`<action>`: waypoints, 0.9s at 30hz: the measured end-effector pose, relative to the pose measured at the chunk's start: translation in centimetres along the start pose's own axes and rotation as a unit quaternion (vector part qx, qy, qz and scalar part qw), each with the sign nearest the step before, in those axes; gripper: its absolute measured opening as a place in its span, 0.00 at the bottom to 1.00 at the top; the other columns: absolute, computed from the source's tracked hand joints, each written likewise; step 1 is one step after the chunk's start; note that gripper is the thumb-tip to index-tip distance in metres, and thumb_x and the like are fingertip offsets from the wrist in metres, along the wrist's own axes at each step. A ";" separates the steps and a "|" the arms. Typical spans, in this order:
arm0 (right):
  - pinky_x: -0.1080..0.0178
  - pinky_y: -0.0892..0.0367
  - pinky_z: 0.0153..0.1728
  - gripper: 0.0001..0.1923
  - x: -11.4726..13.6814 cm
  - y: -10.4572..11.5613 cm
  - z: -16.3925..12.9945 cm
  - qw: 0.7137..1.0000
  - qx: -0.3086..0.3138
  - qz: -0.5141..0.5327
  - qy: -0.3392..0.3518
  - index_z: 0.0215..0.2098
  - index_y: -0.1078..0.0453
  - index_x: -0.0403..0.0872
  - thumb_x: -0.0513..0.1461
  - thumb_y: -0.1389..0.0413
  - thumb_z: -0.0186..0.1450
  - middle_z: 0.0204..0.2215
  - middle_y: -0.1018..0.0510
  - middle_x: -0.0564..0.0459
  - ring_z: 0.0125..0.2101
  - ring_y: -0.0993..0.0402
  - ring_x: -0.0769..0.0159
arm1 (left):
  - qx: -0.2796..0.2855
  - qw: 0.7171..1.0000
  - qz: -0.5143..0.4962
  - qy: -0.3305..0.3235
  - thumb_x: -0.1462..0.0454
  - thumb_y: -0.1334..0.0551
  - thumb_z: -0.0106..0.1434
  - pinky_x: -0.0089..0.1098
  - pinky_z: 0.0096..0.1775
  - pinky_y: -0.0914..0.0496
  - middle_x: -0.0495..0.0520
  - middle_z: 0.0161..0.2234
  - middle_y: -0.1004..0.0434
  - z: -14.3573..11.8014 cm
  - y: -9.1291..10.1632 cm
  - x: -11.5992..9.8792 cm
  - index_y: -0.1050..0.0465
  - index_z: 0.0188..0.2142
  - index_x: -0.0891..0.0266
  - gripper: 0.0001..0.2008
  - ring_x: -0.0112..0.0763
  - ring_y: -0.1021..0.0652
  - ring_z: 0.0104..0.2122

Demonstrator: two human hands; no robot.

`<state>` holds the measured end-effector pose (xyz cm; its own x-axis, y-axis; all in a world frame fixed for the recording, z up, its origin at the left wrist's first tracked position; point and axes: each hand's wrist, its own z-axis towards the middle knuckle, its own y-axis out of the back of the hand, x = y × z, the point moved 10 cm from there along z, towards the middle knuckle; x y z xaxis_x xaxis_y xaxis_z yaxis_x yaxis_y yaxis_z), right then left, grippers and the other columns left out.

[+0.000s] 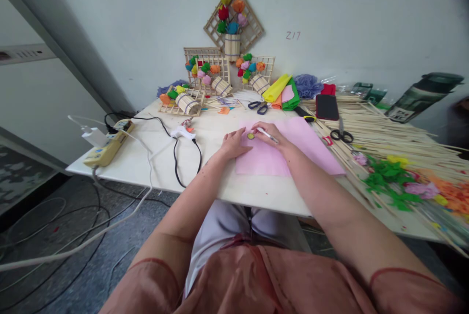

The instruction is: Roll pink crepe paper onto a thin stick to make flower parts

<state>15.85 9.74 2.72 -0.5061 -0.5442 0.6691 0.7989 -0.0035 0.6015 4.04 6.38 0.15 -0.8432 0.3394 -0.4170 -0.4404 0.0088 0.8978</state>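
A sheet of pink paper (pixel 311 143) lies flat on the table in front of me. Near its upper left part rests a small yellow-green petal-shaped piece (pixel 250 136). My right hand (pixel 269 134) is closed around a white pen (pixel 267 135), its fingertips just right of that small piece. On the left edge of the paper lies my left hand (pixel 234 144), flat with its thumb and fingers apart. The pen's tip is hidden by my fingers, so whether it touches the paper I cannot tell.
Left of the paper sits a white glue gun (pixel 183 132) with a black cord, beyond it a yellow power strip (pixel 109 143). Scissors (pixel 258 107), a phone (pixel 327 107), wooden sticks (pixel 388 128) and crepe paper flowers (pixel 394 182) lie behind and right. Finished flower baskets (pixel 232 46) stand against the wall.
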 end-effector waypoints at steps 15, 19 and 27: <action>0.67 0.38 0.39 0.12 2.3 -1.8 -0.2 0.985 0.065 -0.141 0.077 0.34 0.26 0.50 0.32 0.49 0.57 0.35 0.22 0.56 0.37 0.28 0.67 | -0.015 1.000 -0.009 0.013 0.53 0.35 0.51 0.38 0.56 0.44 0.56 0.57 0.37 0.2 0.2 0.5 0.48 0.60 0.60 0.40 0.42 0.37 0.56; 0.68 0.38 0.35 0.13 1.6 -1.7 -0.1 0.990 0.054 -0.115 0.059 0.35 0.26 0.51 0.32 0.49 0.56 0.33 0.22 0.58 0.34 0.28 0.69 | -0.011 1.000 -0.009 0.020 0.52 0.35 0.51 0.39 0.56 0.45 0.57 0.57 0.37 0.2 0.1 0.6 0.48 0.60 0.60 0.40 0.42 0.36 0.56; 0.66 0.38 0.38 0.12 2.7 -2.3 -0.1 0.975 0.090 -0.181 0.094 0.37 0.26 0.50 0.33 0.48 0.57 0.37 0.22 0.55 0.39 0.28 0.65 | -0.015 1.000 -0.013 0.012 0.54 0.34 0.50 0.37 0.56 0.43 0.53 0.56 0.35 0.3 0.2 0.4 0.48 0.60 0.60 0.40 0.41 0.36 0.56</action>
<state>12.71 8.15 3.09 -0.6626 -0.6783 0.3177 0.5007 -0.0856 0.8614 3.66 6.77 0.21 -0.8386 0.3169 -0.4430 -0.4702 -0.0106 0.8825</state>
